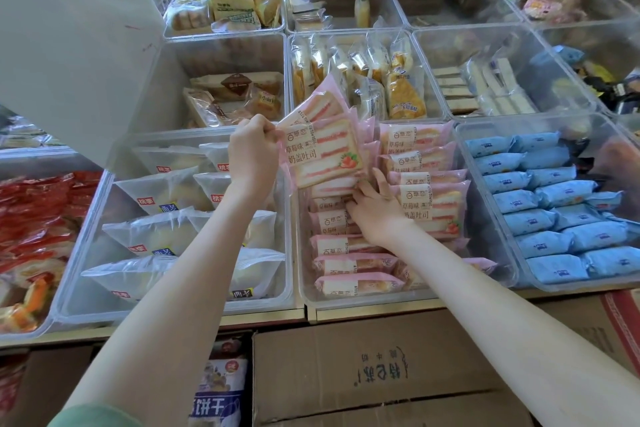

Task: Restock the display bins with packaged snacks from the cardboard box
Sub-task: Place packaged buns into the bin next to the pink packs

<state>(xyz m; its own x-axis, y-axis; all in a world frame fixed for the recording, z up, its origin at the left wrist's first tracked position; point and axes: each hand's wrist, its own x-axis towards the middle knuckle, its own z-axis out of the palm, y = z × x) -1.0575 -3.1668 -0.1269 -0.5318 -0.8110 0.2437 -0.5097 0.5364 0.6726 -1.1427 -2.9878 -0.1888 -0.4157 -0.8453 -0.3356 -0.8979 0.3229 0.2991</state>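
My left hand (254,152) grips the edge of a stack of pink strawberry toast packs (323,146), held tilted above the middle clear bin (306,291). That bin holds several more pink packs in two rows. My right hand (375,206) lies inside the bin with its fingers spread, pressing on the packs under the held stack. A brown cardboard box (381,374) sits closed in front of the shelf, below my arms.
Left of the pink bin is a clear bin of white bread packs (166,236); right of it, a bin of blue packs (554,218). Red packs (34,215) lie far left. More bins with pastries stand behind. A raised white lid (69,38) is at upper left.
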